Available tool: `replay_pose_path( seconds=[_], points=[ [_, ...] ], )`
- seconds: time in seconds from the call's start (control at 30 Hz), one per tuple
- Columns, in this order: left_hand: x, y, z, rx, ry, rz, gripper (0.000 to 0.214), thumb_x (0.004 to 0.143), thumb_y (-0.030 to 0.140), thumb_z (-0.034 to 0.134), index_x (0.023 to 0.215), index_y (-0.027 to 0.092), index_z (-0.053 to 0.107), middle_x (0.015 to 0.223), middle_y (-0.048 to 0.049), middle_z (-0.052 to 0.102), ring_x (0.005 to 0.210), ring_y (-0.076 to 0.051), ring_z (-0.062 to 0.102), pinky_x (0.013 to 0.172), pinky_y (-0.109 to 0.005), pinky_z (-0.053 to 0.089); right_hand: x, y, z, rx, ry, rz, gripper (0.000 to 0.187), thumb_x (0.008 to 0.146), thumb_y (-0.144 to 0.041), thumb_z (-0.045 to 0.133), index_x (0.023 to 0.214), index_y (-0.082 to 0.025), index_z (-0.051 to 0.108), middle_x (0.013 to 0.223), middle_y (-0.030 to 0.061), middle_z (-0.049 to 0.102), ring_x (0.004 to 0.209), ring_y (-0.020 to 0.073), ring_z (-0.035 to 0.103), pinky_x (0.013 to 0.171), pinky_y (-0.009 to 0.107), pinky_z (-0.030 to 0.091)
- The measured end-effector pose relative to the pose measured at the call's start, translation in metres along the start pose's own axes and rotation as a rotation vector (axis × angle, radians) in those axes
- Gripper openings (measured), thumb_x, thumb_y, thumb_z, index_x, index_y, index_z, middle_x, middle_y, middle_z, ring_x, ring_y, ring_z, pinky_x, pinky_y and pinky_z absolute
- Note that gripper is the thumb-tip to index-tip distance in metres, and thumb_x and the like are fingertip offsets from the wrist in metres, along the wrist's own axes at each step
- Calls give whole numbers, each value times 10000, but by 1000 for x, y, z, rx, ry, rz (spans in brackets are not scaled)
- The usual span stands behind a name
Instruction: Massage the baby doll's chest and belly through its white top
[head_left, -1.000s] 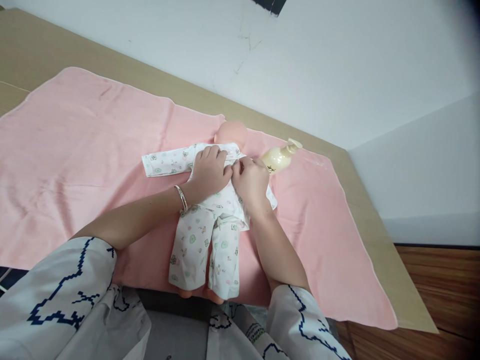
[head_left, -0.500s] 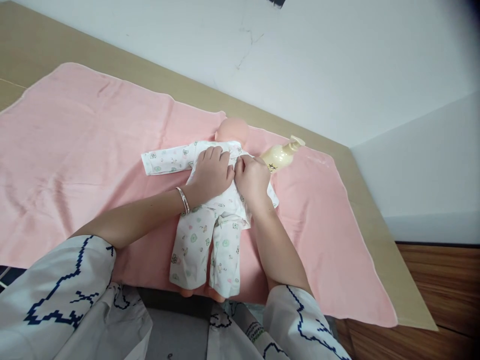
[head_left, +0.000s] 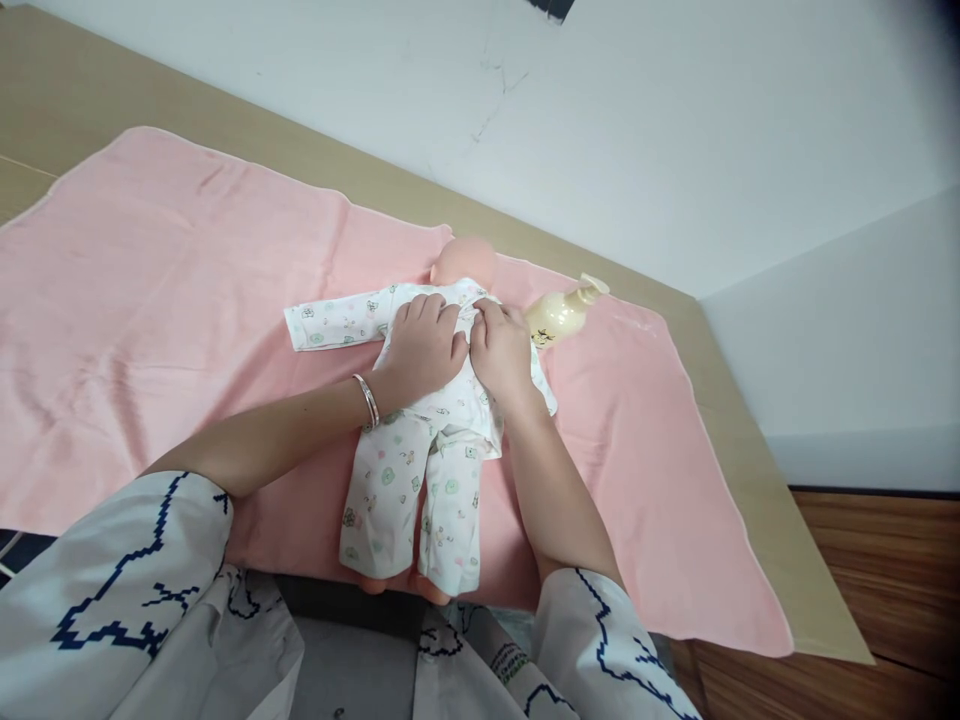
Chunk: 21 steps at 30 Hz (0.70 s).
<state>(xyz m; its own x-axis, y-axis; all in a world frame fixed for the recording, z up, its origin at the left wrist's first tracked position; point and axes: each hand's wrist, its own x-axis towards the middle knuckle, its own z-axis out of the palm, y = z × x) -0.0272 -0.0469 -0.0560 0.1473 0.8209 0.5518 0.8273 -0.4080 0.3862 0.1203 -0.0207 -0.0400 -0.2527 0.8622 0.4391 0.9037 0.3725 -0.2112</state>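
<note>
A baby doll [head_left: 463, 262] with a bald head lies stretched out, dressed in a white printed top [head_left: 345, 318] and matching trousers [head_left: 386, 490]. Flat on the left side of its upper body rests my left hand [head_left: 426, 345], fingers slightly apart and a silver bangle on the wrist. My right hand [head_left: 501, 350] lies on the other side of the top, fingers extended and a little bent, close beside my left thumb. Both palms and the cloth beneath them are hidden. Just past my right hand a pale yellow pump bottle [head_left: 559, 315] leans over on the blanket.
A pink blanket [head_left: 172, 260] with wrinkles covers much of the wood-toned table [head_left: 739, 460]. Behind the table rises a white wall [head_left: 637, 140]. Brown wood-look flooring [head_left: 885, 570] shows at the lower right.
The fingers of my right hand have uncurled from a closed pinch and now lie flatter on the top. My left hand and the doll have stayed in place.
</note>
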Motion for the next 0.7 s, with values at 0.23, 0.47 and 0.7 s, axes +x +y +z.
replay_pose_path(
  seconds=[0.23, 0.47, 0.7],
  points=[
    [5, -7, 8, -66, -17, -74, 477, 926, 265, 502, 1363, 81, 544, 1426, -209, 552, 1373, -353, 476, 1192, -507, 340, -6, -16, -8, 81, -4, 26, 411, 978, -237, 355, 1229, -131, 663, 1126, 178, 734, 1130, 317, 630, 1007, 492, 503],
    [3, -9, 9, -105, -35, -67, 496, 954, 272, 459, 1402, 67, 515, 1508, -217, 506, 1461, -359, 414, 1254, -528, 278, -14, -38, -24, 31, -53, 106, 371, 943, -228, 397, 1086, -152, 731, 970, 172, 742, 987, 324, 662, 881, 477, 541],
    [4, -10, 12, -127, -23, -83, 450, 963, 270, 455, 1371, 100, 536, 1511, -208, 518, 1464, -345, 424, 1249, -531, 287, -4, -19, -6, 84, -21, 75, 451, 982, -287, 374, 1260, -87, 668, 1182, 210, 724, 1180, 334, 614, 1060, 509, 475]
  ],
)
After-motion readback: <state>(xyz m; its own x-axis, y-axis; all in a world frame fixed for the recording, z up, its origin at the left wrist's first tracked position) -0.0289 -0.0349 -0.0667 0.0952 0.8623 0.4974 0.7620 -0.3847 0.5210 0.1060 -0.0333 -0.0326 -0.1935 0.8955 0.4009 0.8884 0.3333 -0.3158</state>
